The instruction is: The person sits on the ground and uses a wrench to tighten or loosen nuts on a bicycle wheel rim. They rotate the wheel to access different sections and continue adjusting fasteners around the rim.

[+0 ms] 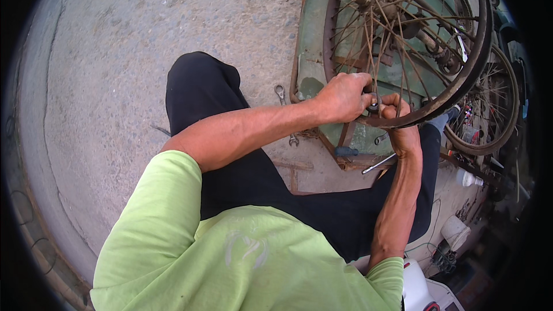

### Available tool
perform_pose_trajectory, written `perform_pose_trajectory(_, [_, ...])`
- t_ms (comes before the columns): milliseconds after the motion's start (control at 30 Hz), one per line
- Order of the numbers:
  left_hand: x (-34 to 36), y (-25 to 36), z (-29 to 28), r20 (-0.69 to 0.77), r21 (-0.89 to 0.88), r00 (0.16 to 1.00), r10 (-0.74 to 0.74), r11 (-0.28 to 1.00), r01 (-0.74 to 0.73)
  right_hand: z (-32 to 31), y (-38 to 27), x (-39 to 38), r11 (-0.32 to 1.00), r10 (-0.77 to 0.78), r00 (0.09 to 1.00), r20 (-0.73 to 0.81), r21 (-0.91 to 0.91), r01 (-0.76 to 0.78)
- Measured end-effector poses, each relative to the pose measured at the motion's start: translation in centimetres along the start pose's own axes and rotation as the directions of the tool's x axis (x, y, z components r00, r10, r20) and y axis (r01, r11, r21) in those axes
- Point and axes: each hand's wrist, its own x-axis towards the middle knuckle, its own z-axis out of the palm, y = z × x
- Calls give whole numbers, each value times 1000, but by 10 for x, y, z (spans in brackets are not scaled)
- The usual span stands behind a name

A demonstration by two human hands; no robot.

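Working at the near rim of a rusty spoked wheel (391,10), both bare hands meet where its spokes run into the rim. The wheel stands tilted over a green metal panel (314,52), ahead of the person and to the right. The left hand (345,97) reaches in from the wheel's left, fingers curled, thumb and forefinger bunched close to a small dark piece (373,105) just inside the rim. The right hand (401,114) comes up from the wheel's near side, wrist below the rim, bent fingers drawn in beside that same piece. Both grips look closed in, though I cannot tell which of them pinches the piece, or whether either has hold of a spoke. Left of the wheel, a wrench (280,93) lies on the rough concrete ground (127,69), its middle hidden by the left forearm. Below the wheel's near rim are a blue tool handle (346,151), a bright metal rod (378,164) and the ring end of another wrench (381,137). Right of the wheel stands a second spoked wheel (514,103), with a white bulb-shaped object (468,178) nearer the person.
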Motion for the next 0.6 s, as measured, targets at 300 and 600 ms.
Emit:
perform_pose_trajectory(300, [8,-3,-9,102,-74,994,-24,997,32,-3,-2,3,998,-7,1000,15,-59,8])
perform_pose_trajectory(600, [0,-5,0,25,19,999,-24,1000,23,-5,11,5,1000,6,1000,21,-29,-6])
